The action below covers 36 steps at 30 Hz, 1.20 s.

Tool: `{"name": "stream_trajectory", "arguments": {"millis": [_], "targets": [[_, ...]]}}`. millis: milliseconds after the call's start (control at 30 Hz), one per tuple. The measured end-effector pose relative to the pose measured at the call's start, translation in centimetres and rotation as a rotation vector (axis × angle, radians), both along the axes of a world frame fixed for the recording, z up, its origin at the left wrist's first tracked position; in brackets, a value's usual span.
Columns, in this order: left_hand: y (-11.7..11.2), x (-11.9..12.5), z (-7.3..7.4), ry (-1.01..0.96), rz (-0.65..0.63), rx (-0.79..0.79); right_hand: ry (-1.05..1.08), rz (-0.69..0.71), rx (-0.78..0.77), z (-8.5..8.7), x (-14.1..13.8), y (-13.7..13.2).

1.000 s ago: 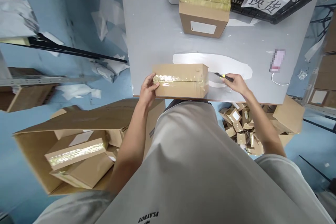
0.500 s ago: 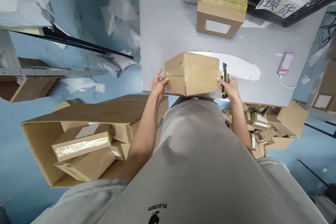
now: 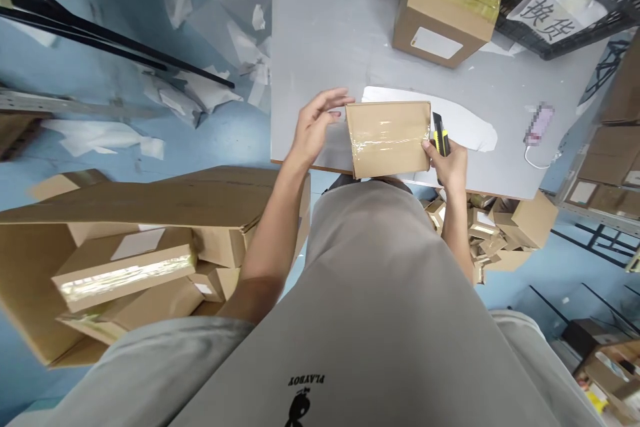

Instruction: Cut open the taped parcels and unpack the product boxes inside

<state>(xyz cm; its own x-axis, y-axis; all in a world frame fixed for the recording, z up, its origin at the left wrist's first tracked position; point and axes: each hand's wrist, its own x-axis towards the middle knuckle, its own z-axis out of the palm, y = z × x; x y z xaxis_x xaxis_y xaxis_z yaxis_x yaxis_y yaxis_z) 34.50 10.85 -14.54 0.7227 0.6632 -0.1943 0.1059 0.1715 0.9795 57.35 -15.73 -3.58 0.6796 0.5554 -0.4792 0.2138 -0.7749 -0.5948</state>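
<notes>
A small taped cardboard box [image 3: 389, 139] stands at the near edge of the grey table [image 3: 320, 47], its taped face turned up towards me. My left hand [image 3: 316, 125] hovers at the box's left side with fingers spread, just off the cardboard. My right hand [image 3: 450, 161] presses against the box's right side while it grips a yellow and black utility knife [image 3: 440, 138], blade end pointing away from me.
A second taped box [image 3: 445, 10] with a white label stands farther back, beside a black crate [image 3: 555, 7] with a paper sign. A phone [image 3: 539, 123] with a cable lies at the right. A large open carton [image 3: 125, 260] of boxes sits on the floor left; small boxes [image 3: 495, 227] are piled under the table.
The box has been turned over from lying flat to a taped face up. My left hand has let go and opened. My right hand picked up the knife and came to the box's right side.
</notes>
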Motion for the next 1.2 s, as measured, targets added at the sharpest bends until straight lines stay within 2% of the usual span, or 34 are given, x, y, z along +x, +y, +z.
{"name": "stream_trajectory", "arguments": {"millis": [67,133,267,367,433,533,633,733,867,1200], "targets": [[0.6,0.3,2.8,0.003,-0.059,0.064,-0.108,-0.051,-0.036,0.5,-0.6,0.2],[0.9,0.7,4.1,0.021,-0.132,0.152,-0.222,-0.074,-0.093,1.6,-1.4,0.5],[1.4,1.0,4.1,0.042,-0.228,0.223,-0.341,-0.031,-0.12,5.1,-4.8,1.5],[2.0,1.2,3.6,0.02,-0.256,0.196,-0.209,0.039,-0.052,7.6,-8.8,3.2],[2.3,1.4,3.4,-0.001,-0.277,0.196,-0.094,0.129,-0.034,8.3,-11.4,4.8],[2.7,1.6,3.2,-0.025,-0.306,0.208,-0.05,0.252,-0.065,8.2,-14.1,7.0],[2.7,1.6,3.0,-0.042,-0.314,0.186,-0.087,0.296,-0.154,7.4,-15.3,8.5],[2.4,1.7,2.9,-0.064,-0.294,0.124,-0.104,0.296,-0.219,7.2,-15.8,9.0],[2.1,1.8,2.8,-0.084,-0.256,0.054,-0.133,0.272,-0.22,7.7,-16.6,9.1],[2.4,1.8,2.6,-0.115,-0.287,0.079,-0.178,0.263,-0.274,8.7,-17.4,9.5]]}}
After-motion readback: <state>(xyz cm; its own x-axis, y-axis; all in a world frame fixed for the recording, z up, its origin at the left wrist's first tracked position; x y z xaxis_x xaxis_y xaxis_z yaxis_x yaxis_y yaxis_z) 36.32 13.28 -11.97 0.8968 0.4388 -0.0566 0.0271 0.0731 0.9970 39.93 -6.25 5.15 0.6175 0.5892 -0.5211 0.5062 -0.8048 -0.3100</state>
